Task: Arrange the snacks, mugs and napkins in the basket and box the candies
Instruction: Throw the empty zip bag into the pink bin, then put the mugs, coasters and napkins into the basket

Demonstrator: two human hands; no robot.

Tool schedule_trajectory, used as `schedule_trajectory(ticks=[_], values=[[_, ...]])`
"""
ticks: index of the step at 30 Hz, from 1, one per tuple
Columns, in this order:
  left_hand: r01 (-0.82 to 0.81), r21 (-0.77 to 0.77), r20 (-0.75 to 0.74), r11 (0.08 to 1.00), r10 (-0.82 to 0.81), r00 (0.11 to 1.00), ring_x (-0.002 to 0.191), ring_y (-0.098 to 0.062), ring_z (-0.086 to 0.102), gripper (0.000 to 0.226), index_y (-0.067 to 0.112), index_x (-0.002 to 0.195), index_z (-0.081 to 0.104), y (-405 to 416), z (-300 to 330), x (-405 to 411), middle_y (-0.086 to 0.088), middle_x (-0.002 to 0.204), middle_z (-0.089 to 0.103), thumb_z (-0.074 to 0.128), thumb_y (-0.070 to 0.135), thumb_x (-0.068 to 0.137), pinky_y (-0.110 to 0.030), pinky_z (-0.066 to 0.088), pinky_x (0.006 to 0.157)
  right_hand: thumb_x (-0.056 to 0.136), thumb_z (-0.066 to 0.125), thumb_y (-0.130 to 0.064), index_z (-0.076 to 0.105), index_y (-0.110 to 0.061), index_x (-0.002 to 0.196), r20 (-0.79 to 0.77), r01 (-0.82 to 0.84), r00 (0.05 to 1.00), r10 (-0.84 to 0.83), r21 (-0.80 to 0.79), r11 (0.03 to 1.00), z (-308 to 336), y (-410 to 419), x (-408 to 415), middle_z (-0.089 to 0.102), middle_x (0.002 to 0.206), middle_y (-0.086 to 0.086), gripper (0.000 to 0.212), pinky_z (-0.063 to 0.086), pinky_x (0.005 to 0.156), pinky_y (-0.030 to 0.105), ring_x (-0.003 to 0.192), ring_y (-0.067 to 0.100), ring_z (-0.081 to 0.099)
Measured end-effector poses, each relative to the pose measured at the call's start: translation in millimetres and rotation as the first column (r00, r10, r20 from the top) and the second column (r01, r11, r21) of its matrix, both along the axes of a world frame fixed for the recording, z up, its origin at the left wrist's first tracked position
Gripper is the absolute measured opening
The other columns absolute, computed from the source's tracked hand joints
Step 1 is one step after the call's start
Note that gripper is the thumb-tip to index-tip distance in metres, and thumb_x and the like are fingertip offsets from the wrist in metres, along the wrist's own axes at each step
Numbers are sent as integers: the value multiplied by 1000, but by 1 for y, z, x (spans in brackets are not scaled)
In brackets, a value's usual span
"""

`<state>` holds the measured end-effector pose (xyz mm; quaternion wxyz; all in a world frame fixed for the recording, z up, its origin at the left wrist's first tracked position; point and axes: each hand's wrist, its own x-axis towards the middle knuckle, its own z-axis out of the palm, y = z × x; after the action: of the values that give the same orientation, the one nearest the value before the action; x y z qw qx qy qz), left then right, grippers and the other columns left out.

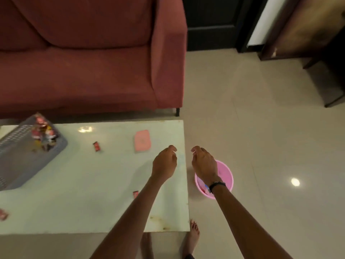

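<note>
Hovering left hand (164, 163), right hand (204, 163) (fingers curled)

No readable text; print on snack packets (43, 132) too blurred

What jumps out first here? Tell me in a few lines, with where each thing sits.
The two bare hands, left hand and right hand, hang empty with loosely curled fingers at the right end of the white table. Under the right wrist a pink bucket stands on the floor beside the table. At the table's far left a grey basket holds snack packets, with a red sofa behind.
</note>
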<state>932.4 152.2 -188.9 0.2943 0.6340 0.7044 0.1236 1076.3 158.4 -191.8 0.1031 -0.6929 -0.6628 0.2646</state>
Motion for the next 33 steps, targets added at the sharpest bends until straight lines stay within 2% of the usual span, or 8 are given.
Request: schedule_trajectory(ticks=[6, 10, 12, 15, 20, 25, 28, 33], values=[[-205, 87, -4, 975, 206, 978, 101, -26, 62, 25, 15, 116, 52, -31, 70, -125, -6, 112, 68, 41, 15, 94, -35, 50, 79, 93, 38, -10, 55, -16, 117, -21, -117, 993, 118, 41, 992, 76, -6, -123, 64, 114, 5, 29, 47, 79, 34, 101, 27, 61], [-290, 114, 6, 950, 291, 957, 92, -23, 66, 22, 17, 115, 52, -55, 96, -220, -7, 107, 70, 42, 17, 95, -34, 55, 76, 95, 38, -12, 55, -15, 116, -55, -187, 980, 193, 106, 977, 109, -15, -219, 64, 116, 5, 27, 46, 75, 30, 100, 26, 62], [-310, 124, 2, 943, 312, 950, 91, -22, 67, 22, 17, 115, 52, -61, 106, -245, -6, 108, 70, 41, 20, 96, -33, 56, 78, 96, 38, -14, 56, -15, 116, -65, -192, 977, 202, 139, 972, 117, -16, -245, 65, 116, 5, 27, 44, 74, 26, 100, 24, 63], [-347, 121, 2, 930, 349, 937, 96, -22, 66, 26, 17, 119, 51, -84, 120, -330, -6, 113, 69, 40, 23, 97, -32, 57, 82, 95, 38, -13, 56, -15, 116, -95, -220, 967, 238, 167, 961, 129, -28, -328, 64, 118, 4, 27, 47, 79, 29, 102, 24, 61], [-444, 196, 7, 874, 452, 892, 97, -27, 64, 31, 12, 123, 51, -123, 144, -453, -10, 109, 69, 38, 19, 96, -36, 52, 80, 95, 38, -13, 56, -15, 116, -124, -287, 943, 309, 168, 943, 145, -48, -451, 65, 117, 5, 28, 43, 77, 27, 102, 23, 61], [-568, 189, 59, 801, 568, 821, 97, -28, 62, 27, 10, 119, 50, -152, 157, -544, -13, 108, 66, 38, 19, 96, -35, 50, 74, 97, 38, -20, 55, -15, 114, -153, -385, 897, 414, 190, 903, 156, -57, -551, 65, 114, 7, 25, 50, 80, 36, 99, 25, 61], [-646, 130, 96, 752, 639, 763, 98, -31, 62, 31, 14, 122, 49, -166, 160, -592, -13, 110, 65, 39, 20, 94, -36, 50, 76, 98, 36, -24, 57, -15, 113, -207, -418, 865, 457, 207, 885, 158, -61, -606, 66, 111, 8, 27, 48, 77, 35, 98, 28, 61], [-727, 109, 146, 678, 713, 686, 88, -33, 65, 25, 16, 112, 53, -179, 156, -676, -10, 98, 70, 41, 16, 90, -43, 54, 77, 99, 36, -23, 59, -8, 101, -296, -503, 792, 534, 181, 845, 153, -67, -696, 64, 91, 8, 28, 37, 62, 24, 84, 25, 59]])
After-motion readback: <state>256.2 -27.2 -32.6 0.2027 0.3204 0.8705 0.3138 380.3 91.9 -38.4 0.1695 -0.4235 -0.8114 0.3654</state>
